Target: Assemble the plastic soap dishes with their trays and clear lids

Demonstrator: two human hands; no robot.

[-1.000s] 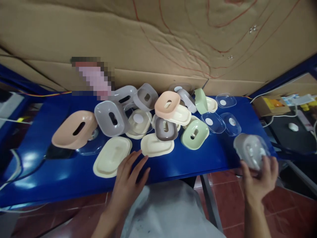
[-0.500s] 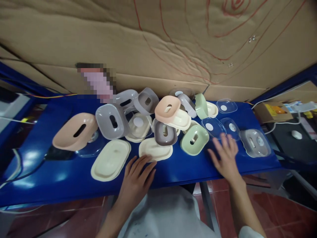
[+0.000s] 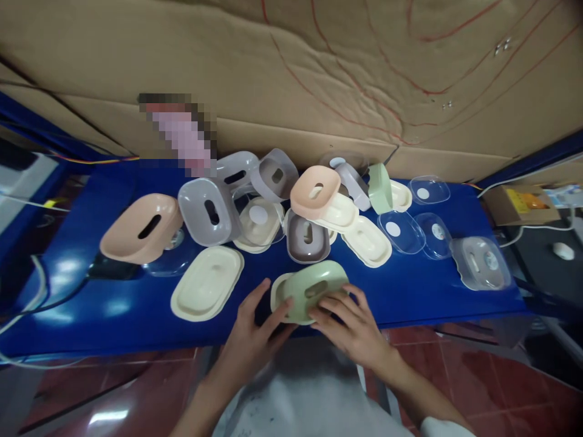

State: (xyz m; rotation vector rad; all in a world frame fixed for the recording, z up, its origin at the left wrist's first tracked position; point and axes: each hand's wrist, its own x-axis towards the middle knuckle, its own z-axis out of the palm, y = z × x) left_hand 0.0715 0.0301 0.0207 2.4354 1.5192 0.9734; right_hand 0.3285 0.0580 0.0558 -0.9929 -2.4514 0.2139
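Note:
A green slotted box part is at the table's front edge, tilted over a cream tray that shows at its left. My right hand grips the green part's right and front side. My left hand is at the left, thumb and fingers apart, its fingertips by the cream tray and the green part's left end; whether it grips the tray is unclear. Just behind are a dark grey box part and a peach one resting on a cream tray. Another cream tray lies behind to the right.
On the blue table are a large peach part, grey parts, a cream tray, clear lids and a clear-covered box. A cardboard wall stands behind.
The green part has moved left and forward in my right hand, over the cream tray, uncovering another cream tray. My left hand has moved slightly right. The view has shifted.

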